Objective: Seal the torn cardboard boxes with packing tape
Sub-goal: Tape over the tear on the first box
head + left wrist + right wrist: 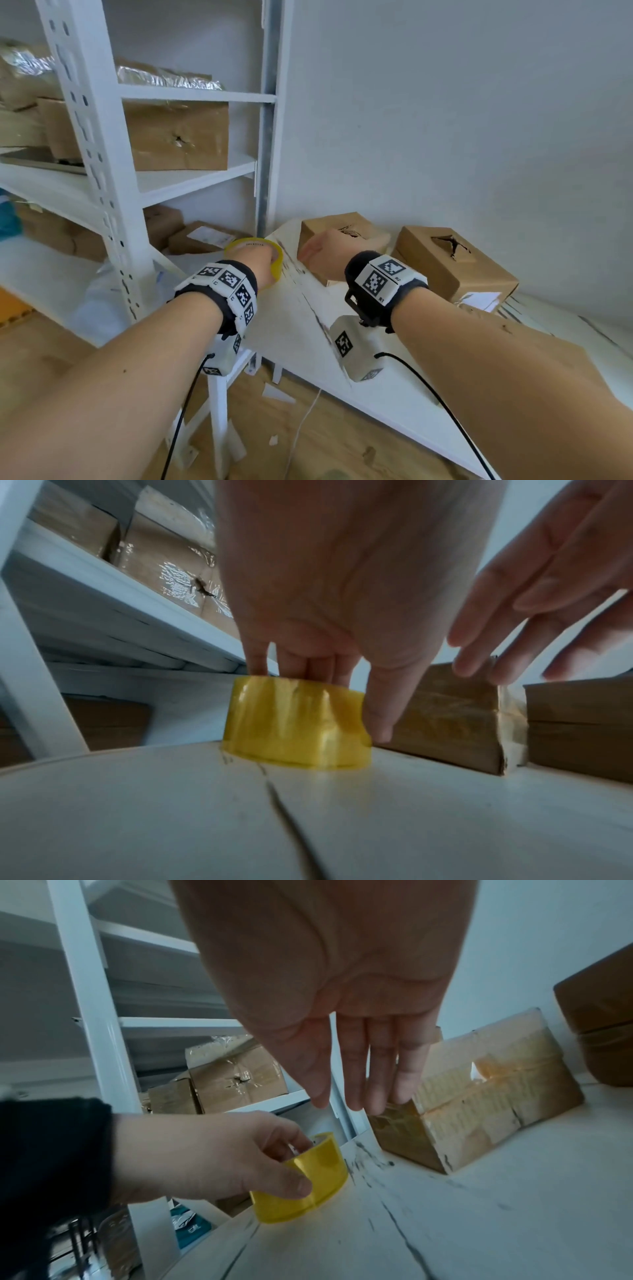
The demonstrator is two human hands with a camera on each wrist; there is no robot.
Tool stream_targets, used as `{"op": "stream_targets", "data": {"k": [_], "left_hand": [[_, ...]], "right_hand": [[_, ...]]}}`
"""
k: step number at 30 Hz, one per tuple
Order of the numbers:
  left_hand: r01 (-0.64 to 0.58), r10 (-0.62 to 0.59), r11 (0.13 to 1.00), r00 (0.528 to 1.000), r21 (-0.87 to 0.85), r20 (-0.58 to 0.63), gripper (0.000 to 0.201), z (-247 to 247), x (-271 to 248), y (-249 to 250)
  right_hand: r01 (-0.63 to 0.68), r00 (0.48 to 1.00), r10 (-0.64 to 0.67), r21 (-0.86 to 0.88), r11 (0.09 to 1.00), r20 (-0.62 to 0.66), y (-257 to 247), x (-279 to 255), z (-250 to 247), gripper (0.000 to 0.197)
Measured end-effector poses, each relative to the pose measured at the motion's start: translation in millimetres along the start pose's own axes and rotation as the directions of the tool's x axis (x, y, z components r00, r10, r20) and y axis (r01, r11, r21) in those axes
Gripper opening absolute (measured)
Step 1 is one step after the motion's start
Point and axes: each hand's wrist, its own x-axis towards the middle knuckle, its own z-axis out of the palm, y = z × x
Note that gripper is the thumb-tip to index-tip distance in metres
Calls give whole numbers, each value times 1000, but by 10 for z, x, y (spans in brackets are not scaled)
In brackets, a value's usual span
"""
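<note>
— Tape roll (254, 256) first: where does it sit?

— On the white worktop (298, 329), near its left edge. The left hand (255, 263) has fingers inside the core and the thumb curled against the yellow outer wall, so that grip is closed on the roll.

— And the other one?

— The right hand (322, 251) holds nothing; its fingers are straight and relaxed, hanging above the worktop beside the near box (339, 236).

— What makes this step go well?

— I'd keep the thumb on the outside so the roll cannot spin freely, then let the free fingers hunt for the loose tape end. I cannot see that end in any view, so feeling round the rim may be needed.

— Then?

— Just beyond the right hand, the near box shows a torn hole on top. The far box (455, 263), close beside it on its right, is torn too. Start with the nearer; pull the strip longer than the tear and press it flat from one side.
</note>
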Motion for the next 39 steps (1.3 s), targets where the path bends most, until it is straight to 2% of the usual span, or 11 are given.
{"op": "stream_targets", "data": {"k": [3, 6, 10, 13, 16, 19, 28, 30, 34, 37, 39], "left_hand": [[27, -26, 999, 1000, 17, -8, 19, -14, -19, 18], [32, -44, 971, 998, -239, -46, 14, -138, -73, 98], [34, -43, 718, 999, -696, 4, 22, -407, -164, 329], [34, -29, 550, 999, -834, 22, 38, -514, -228, 521], [-46, 49, 524, 999, -851, -24, 24, -578, -243, 757], [-101, 114, 489, 992, -866, -52, 33, -636, -259, 1012], [-225, 341, 280, 932, -933, -122, 20, -719, -313, 1867], [-253, 353, 270, 924, -929, -149, 19, -734, -337, 2092], [-341, 371, 371, 907, -864, -198, 20, -760, -388, 2543], [-344, 393, 363, 899, -866, -193, 26, -732, -388, 2686], [-345, 417, 349, 890, -871, -185, 33, -700, -390, 2724]], "right_hand": [[5, 1000, -5, 3, 1000, -15, 22, 14, -22, 30], [27, 998, -30, -45, 999, -51, 36, -37, -133, 35], [50, 997, -52, -28, 998, -62, 112, -142, -315, 61], [51, 994, -58, -71, 996, -94, 188, -229, -415, 65], [24, 985, -45, -122, 992, -169, 293, -401, -580, 52], [-34, 973, 1, -137, 990, -231, 505, -565, -765, 45], [-100, 948, 202, 373, 922, -245, 1362, -1188, -1289, 42], [-108, 939, 203, 322, 941, -278, 1445, -1302, -1372, 51], [-203, 863, 115, -128, 971, -492, 1510, -1481, -1467, 50], [-246, 798, 127, -125, 961, -589, 1637, -1598, -1493, 35], [-223, 805, 181, -5, 975, -565, 1753, -1651, -1476, 30]]}}
